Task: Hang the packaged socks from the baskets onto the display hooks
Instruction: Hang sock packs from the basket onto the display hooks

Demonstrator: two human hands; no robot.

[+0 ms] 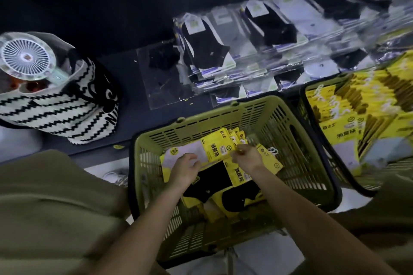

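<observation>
Both hands reach down into a green basket (225, 116) that sits on the floor in front of the person. On top of the packs inside it lies the top sock pack (214, 147), white socks under a yellow card. The right hand (247, 158) pinches the near corner of that card between thumb and fingers. The left hand (185, 171) lies on the white sock end with its fingers curled downward. Its fingertips are hidden under the hand, so I cannot tell whether it grips the pack or only presses on it. Around and under the hands lie the loose packs (237, 174), some with black socks, partly covered by the forearms. A second basket (307, 105) stands just to the right, cut off by the frame edge, holding a stack of yellow packs (357, 118) that is blurred. Beyond the baskets, clear bags of socks (245, 40), black and white, lie overlapping on a dark surface; those at far right smear into blur. At left stands a striped bag (58, 109) with a small fan (26, 58) resting in its mouth; what else is inside it is too dim to make out.
</observation>
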